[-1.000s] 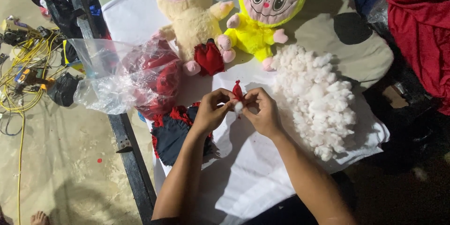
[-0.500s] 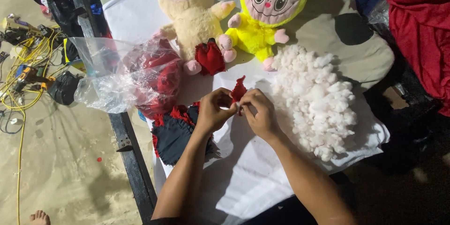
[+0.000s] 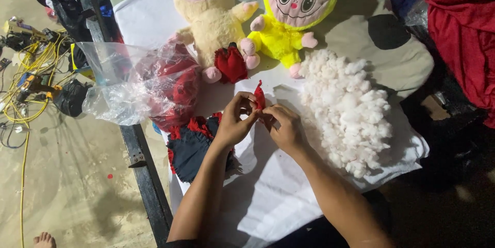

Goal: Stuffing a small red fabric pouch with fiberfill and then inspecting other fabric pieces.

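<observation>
Between both sets of fingertips sits the small red fabric piece (image 3: 259, 96), pinched shut by the left hand (image 3: 234, 123) and the right hand (image 3: 283, 126), upright over the white cloth (image 3: 278, 196). Compared with half a second back, the white tuft seen earlier at the fingers no longer shows and the hands are closer together. White stuffing pile (image 3: 344, 108) lies just right of them; cream plush doll (image 3: 210, 16), yellow plush doll (image 3: 294, 16) and plastic bag (image 3: 139, 85) beyond
</observation>
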